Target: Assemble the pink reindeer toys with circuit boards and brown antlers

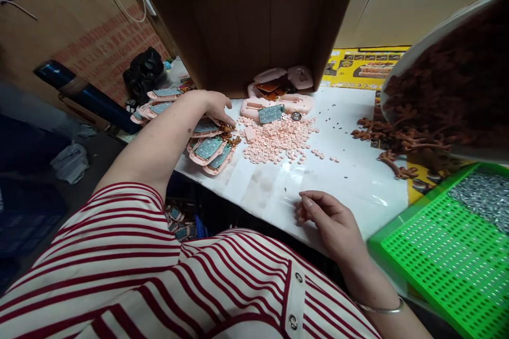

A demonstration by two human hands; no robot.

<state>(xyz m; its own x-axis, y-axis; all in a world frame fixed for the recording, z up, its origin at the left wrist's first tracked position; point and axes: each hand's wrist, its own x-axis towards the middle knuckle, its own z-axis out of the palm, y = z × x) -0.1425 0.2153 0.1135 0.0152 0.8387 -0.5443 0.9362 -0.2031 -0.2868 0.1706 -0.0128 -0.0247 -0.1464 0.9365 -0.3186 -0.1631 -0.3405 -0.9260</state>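
My left hand (217,107) reaches over a stack of pink plastic casings (207,149) with grey-green circuit boards in them. Its thumb and a finger are spread apart, the other fingers partly hidden. Just below the thumb lie small brown plastic pieces (227,131). Low over the table's front edge, my right hand (332,222) is curled, thumb tip against the index finger; whatever may be pinched there is too small to make out. Between and beyond the hands spreads a pile of tiny pink parts (274,143). Behind it, a pink casing (298,103) has a loose circuit board (271,114) leaning on it.
A large cardboard box (254,16) lies open towards me at the back. On the right, a tipped white tub (441,24) spills brown branching pieces (413,137). A green perforated basket (449,243) with small metal parts stands at the right front. More casings (165,94) lie far left.
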